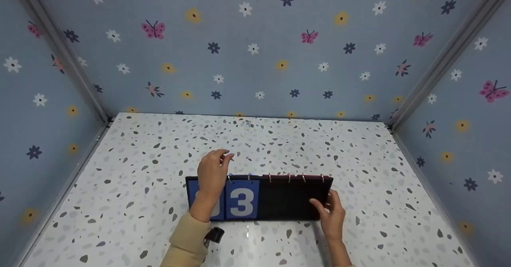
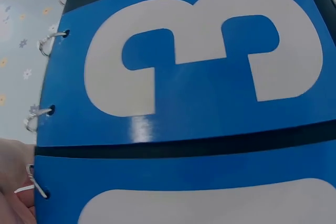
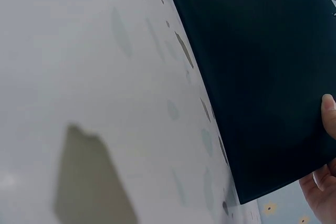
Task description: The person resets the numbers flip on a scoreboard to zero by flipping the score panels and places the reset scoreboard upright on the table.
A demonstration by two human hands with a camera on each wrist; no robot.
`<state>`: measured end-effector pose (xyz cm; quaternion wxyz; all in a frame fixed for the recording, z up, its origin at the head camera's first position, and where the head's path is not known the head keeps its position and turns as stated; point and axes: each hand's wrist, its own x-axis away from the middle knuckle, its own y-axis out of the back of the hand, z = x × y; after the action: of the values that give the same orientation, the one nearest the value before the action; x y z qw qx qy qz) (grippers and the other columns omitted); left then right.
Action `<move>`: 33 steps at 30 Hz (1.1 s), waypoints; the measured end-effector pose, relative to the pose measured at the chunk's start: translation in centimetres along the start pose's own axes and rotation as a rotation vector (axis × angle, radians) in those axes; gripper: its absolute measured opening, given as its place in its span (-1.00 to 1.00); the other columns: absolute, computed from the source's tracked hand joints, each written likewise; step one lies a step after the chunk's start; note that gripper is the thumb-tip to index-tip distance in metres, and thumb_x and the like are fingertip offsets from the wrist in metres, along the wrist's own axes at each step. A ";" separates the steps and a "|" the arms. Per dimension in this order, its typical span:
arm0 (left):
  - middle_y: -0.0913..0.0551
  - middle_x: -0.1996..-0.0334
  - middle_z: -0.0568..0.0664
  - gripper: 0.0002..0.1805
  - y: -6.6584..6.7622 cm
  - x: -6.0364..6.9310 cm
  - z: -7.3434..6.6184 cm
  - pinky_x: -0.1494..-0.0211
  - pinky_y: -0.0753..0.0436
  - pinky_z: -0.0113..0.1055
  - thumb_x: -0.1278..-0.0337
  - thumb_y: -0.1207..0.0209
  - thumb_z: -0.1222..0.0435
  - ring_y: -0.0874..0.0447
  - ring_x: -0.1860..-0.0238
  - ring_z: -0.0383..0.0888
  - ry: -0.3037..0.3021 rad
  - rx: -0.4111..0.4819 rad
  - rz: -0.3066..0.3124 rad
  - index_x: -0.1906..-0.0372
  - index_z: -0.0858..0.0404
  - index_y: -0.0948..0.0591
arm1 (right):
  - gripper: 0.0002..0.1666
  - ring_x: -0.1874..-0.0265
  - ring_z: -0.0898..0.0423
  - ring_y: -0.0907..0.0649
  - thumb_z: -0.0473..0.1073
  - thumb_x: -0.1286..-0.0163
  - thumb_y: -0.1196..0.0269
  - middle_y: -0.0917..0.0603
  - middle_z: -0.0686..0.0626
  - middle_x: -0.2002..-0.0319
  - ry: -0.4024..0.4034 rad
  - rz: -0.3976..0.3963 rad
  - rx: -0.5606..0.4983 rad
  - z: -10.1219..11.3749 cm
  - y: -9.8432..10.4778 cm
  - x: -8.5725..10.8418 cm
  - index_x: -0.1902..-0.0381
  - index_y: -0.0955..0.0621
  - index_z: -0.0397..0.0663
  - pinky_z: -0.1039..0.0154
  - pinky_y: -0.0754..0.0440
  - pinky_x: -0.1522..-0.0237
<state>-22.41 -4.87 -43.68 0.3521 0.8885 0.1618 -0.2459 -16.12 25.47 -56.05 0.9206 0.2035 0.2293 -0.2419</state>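
Apparently card-turning is in hand: the board [image 1: 281,199] stands tilted on the table [image 1: 263,143], its blue 3 card [image 1: 242,199] showing. The right hand [image 1: 333,215] pinches the board's right end; the left hand [image 1: 212,173], fingers bent, is at its top left edge, its grip impossible to tell. Next probably calls for holding the board steady while working a card over its rings [image 1: 270,177].

Bright, fairly even light fills the head view; a pale sheen runs down the middle of the worktop [image 1: 279,151], and a soft shadow lies beside the right hand [image 1: 334,219]; in the left wrist view, glare whitens a patch of the blue card [image 2: 199,87]; in the right wrist view, the nearest fleck [image 3: 92,177] is blurred, the black panel [image 3: 252,77] very dark.
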 end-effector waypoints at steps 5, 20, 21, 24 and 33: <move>-0.59 0.44 0.07 -0.84 0.6 1.0 -0.6 0.37 -0.51 -0.25 0.03 -0.24 0.33 -0.55 0.44 -0.08 -0.026 0.060 -0.082 0.32 0.33 -0.64 | -0.45 0.48 0.22 -0.58 -0.20 0.05 -0.40 -0.62 0.18 0.39 0.062 -0.020 0.053 -4.7 -0.7 0.3 0.06 -0.49 0.22 0.43 -0.50 0.45; -0.56 0.30 0.07 -0.77 2.0 6.7 -2.1 0.31 -0.53 -0.24 0.10 -0.25 0.48 -0.54 0.34 -0.10 -0.043 0.233 -0.191 0.23 0.40 -0.57 | -0.50 0.50 0.16 -0.58 -0.24 0.04 -0.38 -0.62 0.06 0.42 0.070 -0.009 -0.029 -2.9 -0.4 0.1 0.08 -0.51 0.08 0.38 -0.52 0.46; -0.56 0.30 0.07 -0.76 2.0 7.1 -2.1 0.30 -0.53 -0.24 0.11 -0.26 0.48 -0.55 0.32 -0.10 -0.032 0.236 -0.183 0.24 0.40 -0.57 | -0.50 0.50 0.16 -0.58 -0.24 0.03 -0.38 -0.62 0.05 0.42 0.073 -0.008 -0.032 -2.8 -0.3 0.1 0.08 -0.51 0.07 0.38 -0.52 0.46; -0.57 0.30 0.08 -0.74 1.8 8.2 -2.0 0.31 -0.53 -0.22 0.12 -0.26 0.48 -0.55 0.31 -0.09 0.008 0.236 -0.157 0.22 0.41 -0.57 | -0.49 0.51 0.17 -0.57 -0.25 0.04 -0.38 -0.61 0.06 0.42 0.084 -0.011 -0.023 -2.9 -0.3 0.1 0.08 -0.51 0.08 0.39 -0.52 0.46; -0.56 0.23 0.16 -0.66 1.0 10.4 -1.4 0.23 -0.53 -0.17 0.10 -0.25 0.46 -0.55 0.23 -0.02 0.145 0.243 -0.085 0.13 0.46 -0.53 | -0.45 0.50 0.20 -0.57 -0.24 0.06 -0.40 -0.60 0.11 0.42 0.075 -0.023 0.024 -3.5 -0.6 0.2 0.07 -0.50 0.13 0.42 -0.51 0.44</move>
<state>-12.91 -3.34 -47.99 0.2185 0.9324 0.1932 -0.2134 -17.43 26.63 -59.15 0.9061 0.2207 0.2630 -0.2473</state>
